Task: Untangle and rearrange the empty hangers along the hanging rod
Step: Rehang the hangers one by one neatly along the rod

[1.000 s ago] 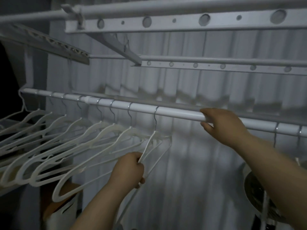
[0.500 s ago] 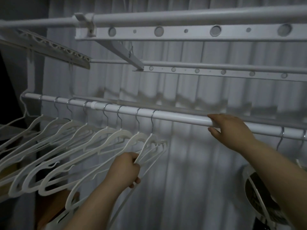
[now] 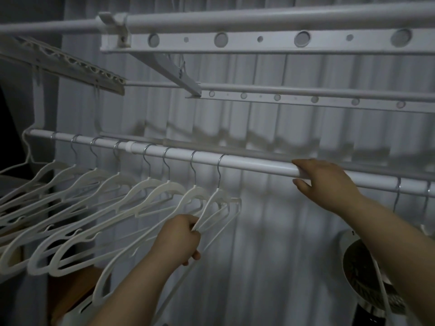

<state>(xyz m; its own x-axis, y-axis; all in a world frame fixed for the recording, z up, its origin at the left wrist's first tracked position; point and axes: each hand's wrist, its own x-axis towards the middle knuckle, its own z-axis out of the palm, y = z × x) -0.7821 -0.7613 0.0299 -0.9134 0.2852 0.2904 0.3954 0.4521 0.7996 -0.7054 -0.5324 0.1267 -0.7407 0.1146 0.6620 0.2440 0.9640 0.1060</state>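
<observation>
A white hanging rod (image 3: 254,164) runs from left to right, sloping slightly down. Several empty white hangers (image 3: 113,184) hang on its left half by metal hooks, spaced apart and fanned toward me. My left hand (image 3: 179,238) grips the arm of the rightmost hanger (image 3: 219,198), whose hook sits on the rod. My right hand (image 3: 327,182) holds the rod to the right of that hanger, fingers over the top and thumb beneath. Two more metal hooks (image 3: 397,194) hang on the rod at the far right.
Above are two white drying-rack rails with round holes (image 3: 259,38) and a slanted bracket (image 3: 164,67). A pleated white curtain (image 3: 270,255) hangs behind. A round fan (image 3: 360,274) stands at the lower right, and a brown box (image 3: 70,292) sits at the lower left.
The view has shifted a little. The rightmost hanger, held in my left hand, first slid left toward its neighbour, then back out to an even gap. My right hand stayed on the rod.
</observation>
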